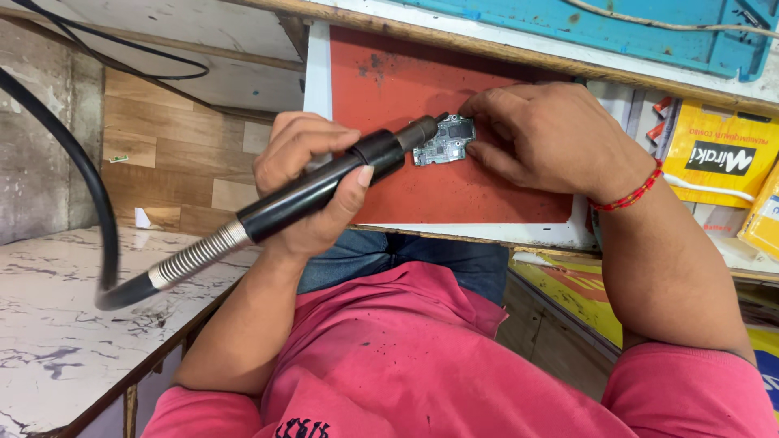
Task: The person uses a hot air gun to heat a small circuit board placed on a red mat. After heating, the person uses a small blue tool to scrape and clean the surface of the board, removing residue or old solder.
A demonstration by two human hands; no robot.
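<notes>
- Head view: circuit board, small, flat and roughly rectangular, greenish-grey with dark chips and silvery shielding, lying on a red work mat.
- Red work mat matte and rubbery-looking, smudged with dark marks near its top edge, framed by a white board border.
- Left hand wrapped around a hot-air handpiece, fingers closed over the top and thumb pressed against the underside.
- Hot-air handpiece a smooth black cylinder, ending at the rear in a ribbed, silvery spring sleeve and a thick black hose curving up and away to the left.
- Long axis of the handpiece running from lower left to upper right, metal nozzle aimed at the left edge of the circuit board, just beside it; contact cannot be told.
- Right hand resting on the mat, fingers bent together and pressing on the right side of the board; red thread bracelet around the wrist.
- Pink shirt, soft and speckled with dark spots, above blue jeans.
- Marble-patterned white counter at left, glossy with grey veins.
- Yellow cardboard boxes stacked on a shelf at right, contents not visible.
- Blue tray along the top edge, worn and scuffed; contents cannot be told.
</notes>
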